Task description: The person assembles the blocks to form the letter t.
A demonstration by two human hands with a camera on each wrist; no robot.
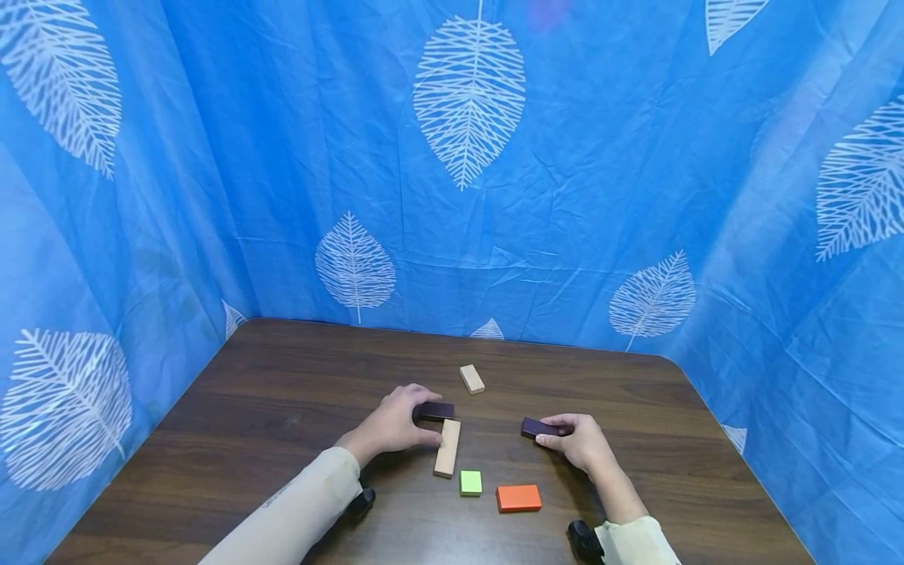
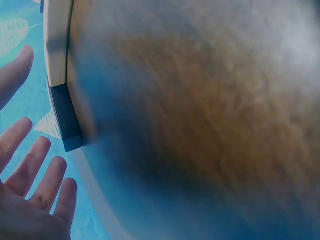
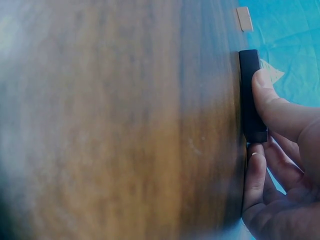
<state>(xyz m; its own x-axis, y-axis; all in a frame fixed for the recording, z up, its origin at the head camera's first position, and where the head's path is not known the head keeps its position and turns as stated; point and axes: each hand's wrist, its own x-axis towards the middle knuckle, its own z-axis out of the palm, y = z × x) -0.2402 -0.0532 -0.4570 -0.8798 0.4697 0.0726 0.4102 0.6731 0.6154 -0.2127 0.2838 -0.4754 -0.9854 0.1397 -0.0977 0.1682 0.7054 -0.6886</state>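
My left hand [image 1: 395, 422] is spread around the corner where a dark brown block [image 1: 435, 411] meets a long light wood block [image 1: 447, 449]. In the left wrist view the fingers are fairly straight and apart from the dark block [image 2: 67, 117], which sits end to end with the light wood block [image 2: 57, 40]. Farther right, my right hand [image 1: 581, 442] pinches a second dark block [image 1: 540, 428] low over the table. The right wrist view has the thumb along this dark block [image 3: 252, 95] and the other fingers bent at its near end.
A small light wood block [image 1: 472, 379] lies farther back on the brown table [image 1: 297, 369]. Nearer me are a green square block [image 1: 470, 483] and an orange block [image 1: 519, 498]. Behind and beside the table hangs a blue leaf-print curtain [image 1: 565, 196].
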